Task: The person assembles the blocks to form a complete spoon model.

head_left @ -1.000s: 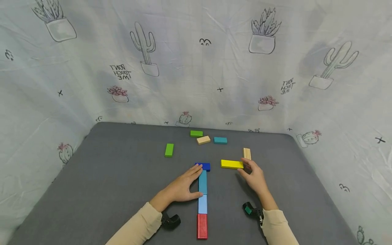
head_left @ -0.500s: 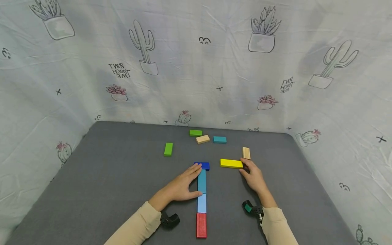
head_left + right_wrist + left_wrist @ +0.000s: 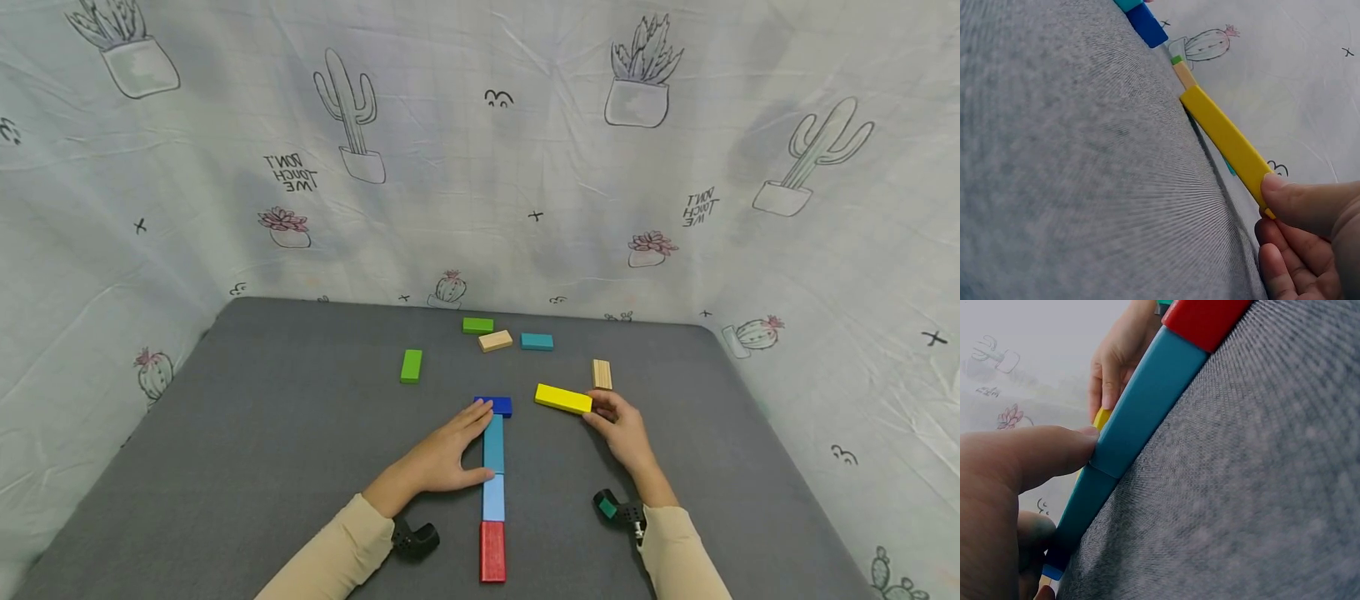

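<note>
A yellow block (image 3: 562,398) is pinched at its right end between the thumb and fingers of my right hand (image 3: 621,429). In the right wrist view its far end is lifted off the cloth. My left hand (image 3: 450,454) lies beside a straight row of blocks. Its fairly straight fingertips touch the dark blue block (image 3: 502,407), set crosswise at the far end. The thumb touches the row near the seam between the teal block (image 3: 493,443) and the light blue block (image 3: 493,498). A red block (image 3: 492,552) forms the near end.
Beyond the hands lie two green blocks (image 3: 411,367), a flat teal block (image 3: 537,342) and two plain wooden blocks (image 3: 495,341). One wooden block (image 3: 602,374) is just past my right fingers. A printed curtain (image 3: 480,167) borders the grey tabletop (image 3: 262,433).
My right hand has closed on the yellow block's right end. The block has turned and risen slightly, its left end now farther away. The left hand stays on the row.
</note>
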`<state>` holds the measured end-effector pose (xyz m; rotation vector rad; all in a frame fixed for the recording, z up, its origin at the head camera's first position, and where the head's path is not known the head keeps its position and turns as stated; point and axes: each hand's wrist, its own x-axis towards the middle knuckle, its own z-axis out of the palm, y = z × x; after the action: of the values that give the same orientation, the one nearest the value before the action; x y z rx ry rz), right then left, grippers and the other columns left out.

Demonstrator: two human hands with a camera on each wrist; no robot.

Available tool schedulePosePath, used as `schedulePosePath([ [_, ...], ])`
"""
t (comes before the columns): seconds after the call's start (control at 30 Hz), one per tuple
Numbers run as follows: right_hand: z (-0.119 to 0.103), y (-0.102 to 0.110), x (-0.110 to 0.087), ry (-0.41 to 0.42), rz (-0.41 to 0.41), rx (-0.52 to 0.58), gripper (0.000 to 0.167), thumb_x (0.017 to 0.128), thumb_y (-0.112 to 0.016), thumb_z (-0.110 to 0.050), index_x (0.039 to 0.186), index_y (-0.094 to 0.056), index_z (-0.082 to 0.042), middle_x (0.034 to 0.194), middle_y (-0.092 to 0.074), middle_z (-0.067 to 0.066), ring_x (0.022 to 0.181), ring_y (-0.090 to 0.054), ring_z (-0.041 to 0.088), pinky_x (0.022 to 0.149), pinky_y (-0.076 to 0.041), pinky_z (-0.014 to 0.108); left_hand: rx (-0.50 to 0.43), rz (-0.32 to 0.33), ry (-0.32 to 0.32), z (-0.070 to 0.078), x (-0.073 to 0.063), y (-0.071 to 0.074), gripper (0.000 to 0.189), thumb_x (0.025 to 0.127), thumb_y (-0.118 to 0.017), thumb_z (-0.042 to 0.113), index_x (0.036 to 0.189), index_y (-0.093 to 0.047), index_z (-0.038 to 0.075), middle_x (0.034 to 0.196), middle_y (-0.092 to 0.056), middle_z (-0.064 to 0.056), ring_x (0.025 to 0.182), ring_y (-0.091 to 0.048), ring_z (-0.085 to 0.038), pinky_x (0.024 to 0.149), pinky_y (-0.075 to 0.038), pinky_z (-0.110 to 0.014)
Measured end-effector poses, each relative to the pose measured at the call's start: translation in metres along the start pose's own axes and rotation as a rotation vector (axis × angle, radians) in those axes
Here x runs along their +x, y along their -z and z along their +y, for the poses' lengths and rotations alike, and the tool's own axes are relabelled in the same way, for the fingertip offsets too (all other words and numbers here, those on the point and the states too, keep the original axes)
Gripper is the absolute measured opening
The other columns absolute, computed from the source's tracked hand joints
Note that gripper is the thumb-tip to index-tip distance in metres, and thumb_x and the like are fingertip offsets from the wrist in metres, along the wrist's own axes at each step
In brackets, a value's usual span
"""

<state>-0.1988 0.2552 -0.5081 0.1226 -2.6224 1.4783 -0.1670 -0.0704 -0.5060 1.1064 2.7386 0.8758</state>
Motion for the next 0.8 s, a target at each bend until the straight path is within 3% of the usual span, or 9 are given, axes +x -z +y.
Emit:
schedulePosePath([
  [0.1,0.002,0.001,0.0,-0.002,0.009,0.05,0.037,0.086,-0.069,-0.011,0.121,-0.061,0.0,0.12,-0.063,0.019,0.099,-0.06,0.01,0.083,-0.048,0.012,0.01,0.001,-0.003,0.0,0.0,0.0,0.086,0.087,-0.059,0.054,0.149,-0.027,0.003,0.159,-0.018,-0.007,0.147,-0.015,-0.025,0.113,-0.029,-0.049],
  [0.27,0.001,0.003,-0.001,-0.019,0.013,0.13,0.039,0.086,-0.069,-0.012,0.122,-0.06,0.001,0.122,-0.062,0.02,0.095,-0.057,-0.006,0.082,-0.047,0.008,0.004,-0.011,0.011,0.001,0.0,0.001,0.087,0.087,-0.059,0.054,0.15,-0.026,0.004,0.159,-0.016,-0.005,0.147,-0.013,-0.023,0.114,-0.028,-0.048],
  [0.53,-0.006,-0.002,-0.002,-0.073,-0.002,0.3,0.041,0.085,-0.07,-0.006,0.123,-0.059,0.005,0.122,-0.06,0.021,0.096,-0.059,-0.001,0.08,-0.051,0.014,-0.016,-0.02,0.02,0.002,0.0,0.001,0.088,0.087,-0.06,0.053,0.15,-0.025,0.003,0.159,-0.015,-0.006,0.147,-0.012,-0.022,0.115,-0.025,-0.047],
  [0.8,-0.009,-0.002,-0.002,-0.096,0.006,0.375,0.043,0.085,-0.069,-0.007,0.124,-0.057,0.007,0.109,-0.064,-0.003,0.095,-0.061,0.0,0.079,-0.053,0.015,-0.015,-0.02,0.022,0.002,0.0,0.001,0.088,0.087,-0.059,0.054,0.15,-0.025,0.003,0.159,-0.016,-0.006,0.147,-0.012,-0.021,0.115,-0.025,-0.047],
])
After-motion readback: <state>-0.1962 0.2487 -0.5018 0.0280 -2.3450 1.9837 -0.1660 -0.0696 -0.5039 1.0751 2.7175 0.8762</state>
